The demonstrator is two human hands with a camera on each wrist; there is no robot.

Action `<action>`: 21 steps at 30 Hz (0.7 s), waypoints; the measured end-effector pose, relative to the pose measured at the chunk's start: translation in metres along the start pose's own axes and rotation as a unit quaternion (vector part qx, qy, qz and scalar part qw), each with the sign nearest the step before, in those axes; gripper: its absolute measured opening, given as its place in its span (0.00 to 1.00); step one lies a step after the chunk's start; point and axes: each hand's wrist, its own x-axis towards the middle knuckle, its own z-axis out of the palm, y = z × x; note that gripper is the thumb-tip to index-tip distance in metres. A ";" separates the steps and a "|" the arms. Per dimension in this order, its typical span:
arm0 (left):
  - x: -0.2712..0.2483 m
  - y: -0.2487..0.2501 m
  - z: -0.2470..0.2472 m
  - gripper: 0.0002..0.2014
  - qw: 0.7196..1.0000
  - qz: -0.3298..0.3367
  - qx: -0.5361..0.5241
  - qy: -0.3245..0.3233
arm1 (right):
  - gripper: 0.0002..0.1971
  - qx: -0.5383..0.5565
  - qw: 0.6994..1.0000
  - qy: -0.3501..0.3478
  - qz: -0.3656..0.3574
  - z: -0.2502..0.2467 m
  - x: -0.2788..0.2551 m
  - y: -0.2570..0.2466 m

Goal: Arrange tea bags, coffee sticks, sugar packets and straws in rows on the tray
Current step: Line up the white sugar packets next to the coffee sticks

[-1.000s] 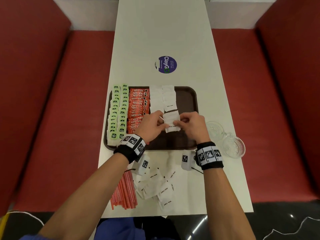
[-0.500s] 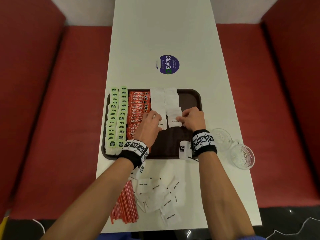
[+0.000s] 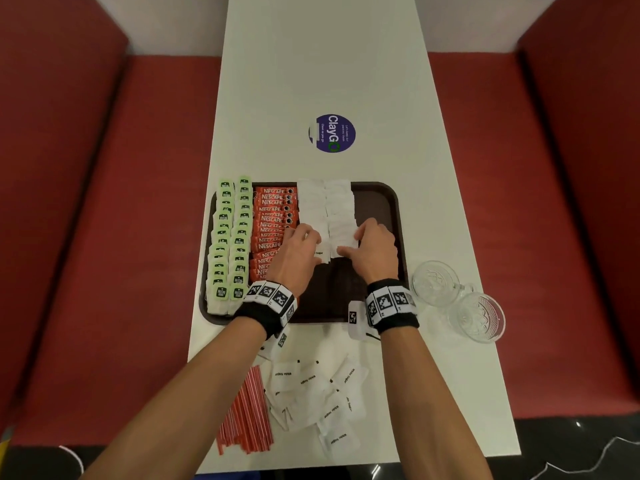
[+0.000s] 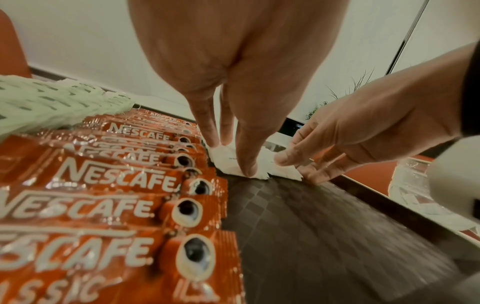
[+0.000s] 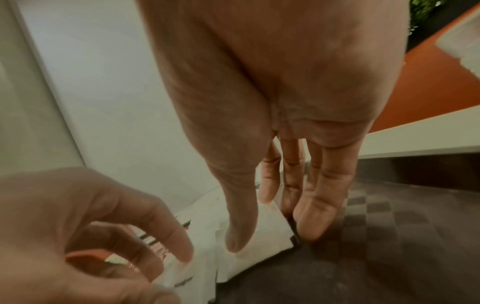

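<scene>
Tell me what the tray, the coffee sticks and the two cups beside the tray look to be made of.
Tray: probably moulded plastic, dark brown, matte; the left wrist view shows a fine checkered texture.
Coffee sticks: glossy foil or plastic film, orange-red; crinkles catch sharp highlights.
Cups: clear glass, possibly clear plastic; see-through, with a pressed pattern and a handle.

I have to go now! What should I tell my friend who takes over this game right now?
Left hand and right hand: fingers straight, pressing the newest sugar packets flat on the tray.
Done: two rows of tea bags, one row of coffee sticks, two sugar rows part-filled.
Left: the loose sugar packets and the straws on the table near you.
</scene>
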 end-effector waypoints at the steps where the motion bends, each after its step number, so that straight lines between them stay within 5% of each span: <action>1: 0.000 0.000 0.001 0.18 1.000 0.001 0.001 0.001 | 0.22 -0.007 1.000 -0.001 -0.003 0.002 -0.002 -0.002; 9: -0.027 0.012 -0.018 0.17 0.998 0.022 -0.049 0.039 | 0.18 0.032 0.997 0.038 -0.055 -0.019 -0.045 0.000; 16: -0.147 0.015 -0.033 0.06 0.982 0.009 -0.190 -0.007 | 0.07 0.097 0.991 -0.032 -0.081 -0.040 -0.157 0.042; 21: -0.221 0.002 -0.009 0.10 0.986 -0.044 -0.152 -0.049 | 0.16 0.002 0.992 -0.089 -0.089 -0.016 -0.217 0.084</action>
